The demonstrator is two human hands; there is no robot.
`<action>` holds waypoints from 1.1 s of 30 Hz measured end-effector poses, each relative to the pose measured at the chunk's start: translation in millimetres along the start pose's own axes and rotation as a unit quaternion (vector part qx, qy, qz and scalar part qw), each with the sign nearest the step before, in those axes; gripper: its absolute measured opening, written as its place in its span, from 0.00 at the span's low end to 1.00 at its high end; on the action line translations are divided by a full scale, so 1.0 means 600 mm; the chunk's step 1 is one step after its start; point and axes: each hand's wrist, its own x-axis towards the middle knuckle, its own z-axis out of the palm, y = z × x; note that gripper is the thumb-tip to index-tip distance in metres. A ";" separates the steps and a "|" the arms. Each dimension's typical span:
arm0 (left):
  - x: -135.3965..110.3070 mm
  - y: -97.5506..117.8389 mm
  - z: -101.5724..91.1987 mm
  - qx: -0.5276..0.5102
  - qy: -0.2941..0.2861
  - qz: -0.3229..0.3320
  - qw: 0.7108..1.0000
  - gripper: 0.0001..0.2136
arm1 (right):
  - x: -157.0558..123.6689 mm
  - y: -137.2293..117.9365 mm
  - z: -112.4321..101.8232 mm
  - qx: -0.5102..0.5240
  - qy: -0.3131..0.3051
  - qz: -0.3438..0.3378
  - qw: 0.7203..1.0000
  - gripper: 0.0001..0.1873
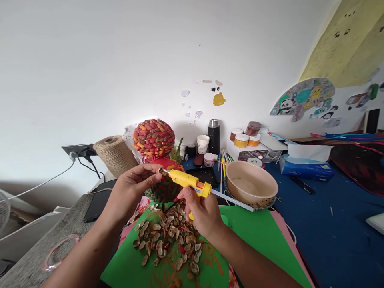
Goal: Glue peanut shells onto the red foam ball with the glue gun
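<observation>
Since the loose peanut shells (160,248) are spread over the middle of the left green sheet (120,268) and up toward its far edge, there's plenty to pick from, and honestly I'd go for ones with a clean, even rim. Over that sheet's far right corner my right hand (204,210) is wrapped round the yellow glue gun (184,179), with the glue stick (232,200) poking out the back over the right green sheet (258,236). I'd give that tail some room so it doesn't knock the bowl (261,180) just past that sheet's far edge. My left hand (135,182), up above the left sheet's far left corner, has one half shell (163,172) pinched in the fingertips, right at the nozzle. Can't tell from here if any glue is out. What I reckon works: hold the shell by its outside, turn the hollow to the tip, squeeze gently and run a thin bead round the rim, fingers well back because that metal probably burns. Too much and it'll likely ooze out and string, so a little twist as you pull off helps. Behind my hands, at the left sheet's far edge, sits the lumpy green-and-red lower ball (162,192) with the red-and-orange upper ball (153,138) above it; pretty easy to bump with a wrist, I'd guess.
</observation>
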 end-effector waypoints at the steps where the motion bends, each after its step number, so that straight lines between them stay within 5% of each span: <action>1: 0.000 0.000 0.000 0.002 -0.001 -0.001 1.000 0.25 | 0.000 -0.001 0.000 -0.002 0.000 0.001 1.000 0.49; 33: -0.007 0.007 0.007 0.023 -0.006 -0.002 1.000 0.25 | -0.006 -0.005 0.004 -0.038 -0.002 -0.047 0.998 0.38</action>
